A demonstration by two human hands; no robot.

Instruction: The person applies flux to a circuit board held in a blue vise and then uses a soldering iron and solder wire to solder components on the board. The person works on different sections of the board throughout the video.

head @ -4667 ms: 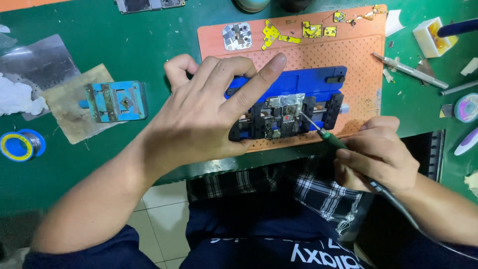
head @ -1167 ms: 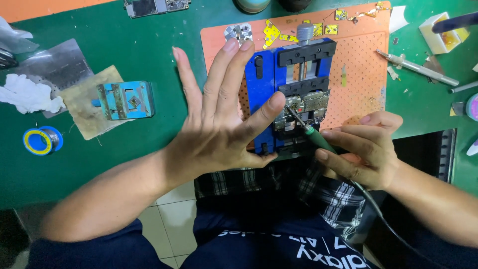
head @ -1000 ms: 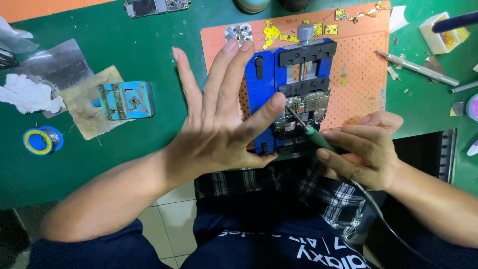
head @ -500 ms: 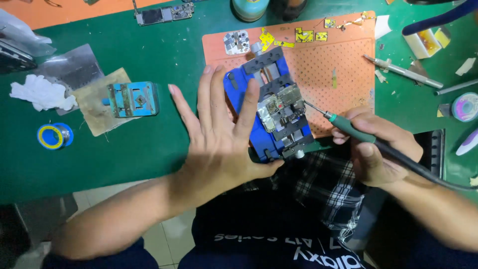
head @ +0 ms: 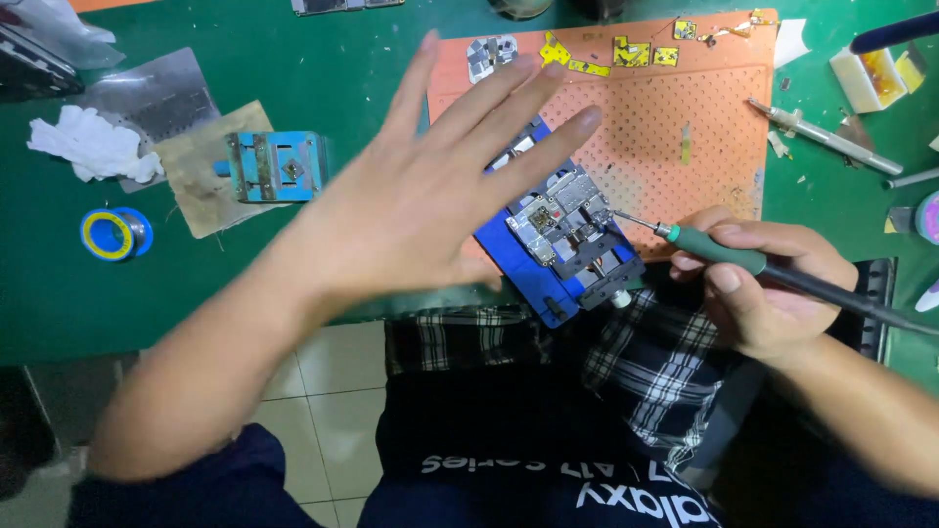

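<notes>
My left hand [head: 430,186] is spread flat with fingers apart, resting over the left side of a blue circuit-board holder [head: 562,244] that lies tilted at the near edge of an orange perforated mat [head: 685,127]. A small circuit board [head: 559,217] is clamped in the holder. My right hand [head: 758,284] grips a green-handled soldering iron [head: 724,249]; its tip touches the right edge of the board. The iron's dark cable runs off to the right.
A second small blue fixture [head: 276,166] sits on a tan pad at left, beside white tissue [head: 93,147] and a blue-yellow tape roll [head: 115,233]. Yellow and silver parts [head: 606,49] lie along the mat's far edge. Tweezers [head: 827,137] lie on the right.
The blue holder has been turned from lying across, to upright, to a diagonal tilt. My left hand has stayed over it, fingers now spread wider. The iron's tip has come back onto the board.
</notes>
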